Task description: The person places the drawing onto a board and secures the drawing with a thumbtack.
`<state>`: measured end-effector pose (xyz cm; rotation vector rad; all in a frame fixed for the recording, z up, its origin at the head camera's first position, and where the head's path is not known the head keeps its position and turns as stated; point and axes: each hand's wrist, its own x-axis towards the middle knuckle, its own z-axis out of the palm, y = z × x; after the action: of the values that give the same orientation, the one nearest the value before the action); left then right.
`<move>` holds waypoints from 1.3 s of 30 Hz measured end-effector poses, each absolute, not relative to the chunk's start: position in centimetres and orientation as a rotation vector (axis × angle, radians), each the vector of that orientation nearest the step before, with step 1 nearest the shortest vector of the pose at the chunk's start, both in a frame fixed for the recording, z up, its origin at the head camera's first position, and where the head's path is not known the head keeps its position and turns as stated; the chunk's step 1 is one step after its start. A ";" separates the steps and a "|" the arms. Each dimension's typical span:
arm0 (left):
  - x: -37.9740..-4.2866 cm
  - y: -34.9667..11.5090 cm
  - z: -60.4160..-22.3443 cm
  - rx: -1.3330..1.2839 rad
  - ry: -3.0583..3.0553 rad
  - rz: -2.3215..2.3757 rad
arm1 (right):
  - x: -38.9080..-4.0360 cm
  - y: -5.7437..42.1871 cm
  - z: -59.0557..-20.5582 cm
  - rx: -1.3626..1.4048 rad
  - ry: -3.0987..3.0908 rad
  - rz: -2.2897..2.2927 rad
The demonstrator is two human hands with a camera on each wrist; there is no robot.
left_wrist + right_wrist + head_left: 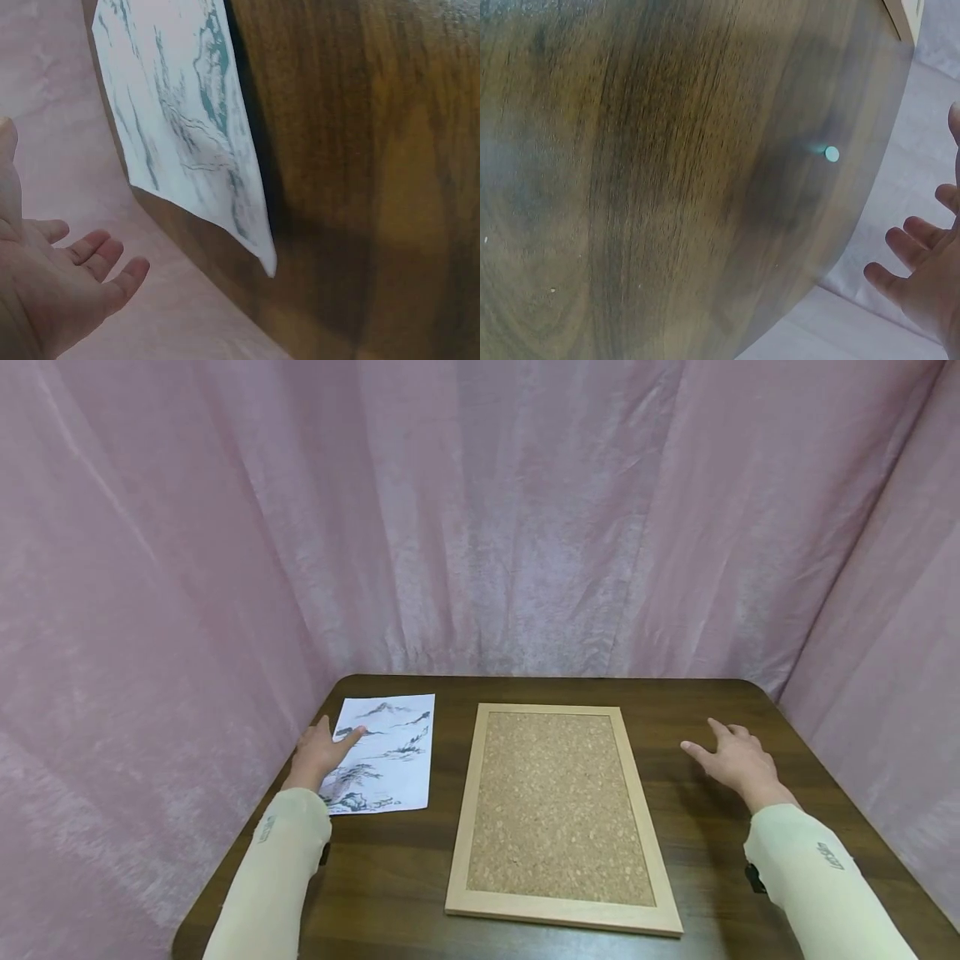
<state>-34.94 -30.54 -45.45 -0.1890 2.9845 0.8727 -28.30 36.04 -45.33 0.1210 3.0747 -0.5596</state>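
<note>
A white sheet of paper (397, 752) printed with an ink landscape of mountains and trees lies at the table's left side. My left hand (318, 753) hovers at its left edge, fingers spread. In the left wrist view a gap shows between that hand (67, 281) and the paper (176, 112), whose near corner curls up. Over the right part of the table hangs my right hand (738, 762), fingers loosely spread and holding nothing. Near it, in the right wrist view, stands a small teal round-topped piece (831, 154), perhaps a push pin; the head view does not show it.
A cork board (558, 802) with a pale wooden frame lies flat in the middle of the dark brown wooden table (382, 877), between the two hands. Pink curtains (480, 527) hang behind the table and along both sides.
</note>
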 end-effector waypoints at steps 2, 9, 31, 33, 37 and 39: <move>-34.7 -31.0 -45.7 -0.209 2.969 0.919 | -28.3 36.2 -45.4 0.119 3.070 -0.575; -33.7 -32.5 -47.0 -0.336 2.881 1.056 | -28.2 36.9 -45.6 0.128 3.049 -0.631; -32.6 -33.9 -49.7 -0.450 2.872 1.102 | -27.6 38.6 -47.7 0.101 3.025 -0.713; -32.5 -33.8 -49.9 -0.458 2.880 1.082 | -27.4 38.7 -47.9 0.104 3.018 -0.719; -32.4 -33.4 -50.0 -0.489 2.869 1.074 | -27.2 39.1 -48.4 0.114 2.992 -0.741; -32.2 -33.2 -49.9 -0.500 2.864 1.073 | -27.0 39.2 -48.6 0.116 2.977 -0.761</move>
<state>-32.23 -33.20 -49.93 -0.5003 2.8635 1.0729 -27.02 39.23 -48.59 0.1161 2.9767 -0.7612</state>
